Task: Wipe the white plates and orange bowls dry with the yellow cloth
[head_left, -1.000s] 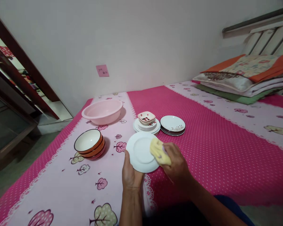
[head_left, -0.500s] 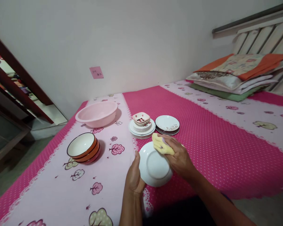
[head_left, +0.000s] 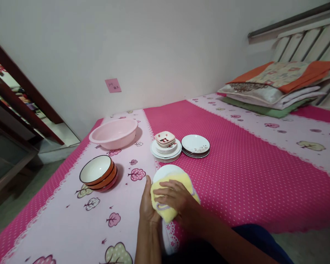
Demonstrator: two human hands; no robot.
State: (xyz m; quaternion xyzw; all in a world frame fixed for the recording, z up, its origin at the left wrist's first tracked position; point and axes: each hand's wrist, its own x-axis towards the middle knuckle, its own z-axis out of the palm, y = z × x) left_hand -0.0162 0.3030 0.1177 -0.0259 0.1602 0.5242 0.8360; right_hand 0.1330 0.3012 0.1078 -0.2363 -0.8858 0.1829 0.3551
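A white plate is held at its left edge by my left hand, thumb along the rim and the other fingers hidden beneath. Across the plate lies a yellow cloth with a purple-grey edge, covering most of its surface. My right hand presses the cloth down onto the plate, fingers pointing left. Just beyond stand a stack of white plates topped by small square bowls, and beside it a stack of dark-rimmed plates.
On the left stand stacked orange bowls, with a pink basin behind them. Folded bedding and cushions are piled at the back right. A pink patterned sheet covers the surface, which meets a white wall.
My right hand has moved left and down with the cloth, from the plate's upper right edge to across its middle. The cloth is now spread wider, and the plate has shifted slightly left.
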